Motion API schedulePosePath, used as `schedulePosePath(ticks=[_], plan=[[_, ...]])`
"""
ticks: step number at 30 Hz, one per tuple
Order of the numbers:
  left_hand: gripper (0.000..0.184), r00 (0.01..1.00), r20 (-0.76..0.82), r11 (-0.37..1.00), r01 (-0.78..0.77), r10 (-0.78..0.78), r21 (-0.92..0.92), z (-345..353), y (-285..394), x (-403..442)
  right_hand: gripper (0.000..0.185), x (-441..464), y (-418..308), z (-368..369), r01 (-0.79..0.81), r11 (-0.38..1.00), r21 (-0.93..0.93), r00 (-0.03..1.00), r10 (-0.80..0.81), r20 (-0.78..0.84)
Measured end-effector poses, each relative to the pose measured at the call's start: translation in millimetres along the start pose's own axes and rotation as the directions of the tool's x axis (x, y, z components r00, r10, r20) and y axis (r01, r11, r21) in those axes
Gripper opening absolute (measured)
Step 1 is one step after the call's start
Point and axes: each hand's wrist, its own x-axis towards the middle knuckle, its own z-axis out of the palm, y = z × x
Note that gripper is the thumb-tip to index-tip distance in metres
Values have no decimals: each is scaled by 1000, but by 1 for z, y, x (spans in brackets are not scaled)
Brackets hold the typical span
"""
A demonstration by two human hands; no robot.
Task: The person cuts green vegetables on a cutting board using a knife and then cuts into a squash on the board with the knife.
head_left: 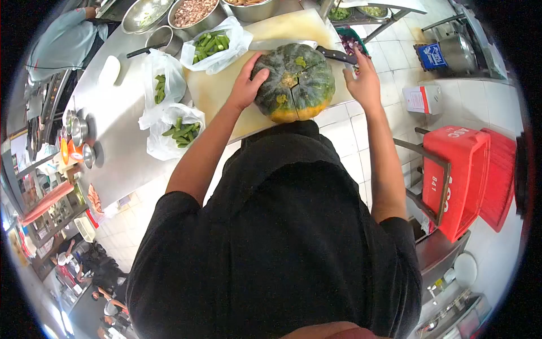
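Observation:
A large green pumpkin [310, 79] with an orange patch low on its near side sits on the pale cutting board [217, 93], close to my body. A dark slit runs from its stem towards me. My left hand [247, 85] grips its left side, thumb on the rind and fingers around the far side. Behind the pumpkin lies a knife [337, 55] with a black riveted handle pointing right; the pumpkin partly hides its blade. At the handle's end, my right hand [363, 82] has its thumb and fingers apart, not closed around it.
Plastic bags of okra [212, 45] and cut green vegetables [183, 133] stand left of the board on the steel table [121, 164]. Metal bowls [195, 14] line the back. Red bins [457, 175] stand at right. A person in a grey top [62, 45] is at far left.

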Motion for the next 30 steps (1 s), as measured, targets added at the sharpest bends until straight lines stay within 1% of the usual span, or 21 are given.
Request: schedulePosePath(ticks=[1, 2, 5, 6, 9, 10, 13, 14, 16, 17, 18, 19, 20, 21, 22, 23, 25, 27, 29, 30], plan=[[67, 1000, -6, 1000, -7, 7, -18, 1, -1, -4, 70, 5, 8, 8, 62, 994, -88, 998, -63, -3], [66, 1000, -15, 998, -3, 2, -66, 1, -10, -4, 65, 11, 12, 17, 166, 976, -138, 985, -172, -28], [66, 996, -81, 999, -43, 42, -7, 5, -23, -5, 66, 29, 24, 44, 264, 922, -284, 964, -239, 119], [67, 995, -96, 999, -36, 35, -4, 7, -23, -8, 60, 33, 29, 52, 307, 905, -293, 949, -270, 161], [71, 987, -157, 1000, -11, 12, 12, 10, -19, -17, 52, 47, 21, 52, 221, 888, -402, 922, -56, 383], [73, 984, -177, 1000, -2, 7, 25, 10, -19, -19, 40, 47, 20, 47, 243, 907, -344, 913, -94, 397], [75, 973, -231, 999, -11, 23, 52, 15, -17, -24, 37, 25, 18, 39, 33, 930, -367, 922, 113, 371], [76, 967, -254, 998, -20, 35, 60, 16, -17, -24, 37, 12, 26, 35, 7, 943, -331, 941, 106, 322], [75, 961, -276, 999, -29, 38, 38, 20, -27, -24, 37, -19, 40, 19, -158, 944, -289, 918, 249, 309], [75, 958, -285, 999, -30, 37, 29, 20, -31, -26, 36, -42, 46, 14, -234, 952, -200, 923, 282, 262], [75, 955, -288, 991, -31, 68, 132, 18, -23, -28, 36, -65, 48, 7, -306, 946, -105, 923, 322, 213], [75, 954, -293, 988, -19, 64, 154, 18, -18, -29, 39, -88, 41, -1, -405, 914, -35, 894, 404, 195], [74, 954, -293, 985, -8, 60, 175, 18, -13, -30, 37, -112, 32, -2, -387, 919, 77, 921, 381, 83], [74, 955, -291, 981, 1, 58, 196, 18, -11, -29, 24, -134, 37, 2, -236, 963, 129, 971, 238, 1], [74, 953, -297, 977, 4, 61, 214, 19, -11, -30, 22, -152, 31, -3, -402, 869, 289, 914, 397, 77], [74, 952, -300, 972, 7, 65, 233, 19, -10, -30, 20, -169, 18, -5, -548, 720, 426, 830, 529, 175], [73, 952, -298, 969, 1, 75, 247, 20, -12, -33, 18, -181, -19, -9, -520, 601, 607, 821, 548, 161], [73, 952, -293, 972, -17, 87, 235, 19, -17, -36, 25, -179, -53, -19, -524, 572, 631, 811, 561, 166], [71, 953, -295, 984, -24, 77, 179, 19, -22, -39, 26, -178, -72, -24, -529, 477, 702, 780, 599, 181], [70, 954, -294, 987, -14, 62, 162, 19, -24, -41, 25, -181, -73, -25, -511, 493, 704, 786, 599, 151]])
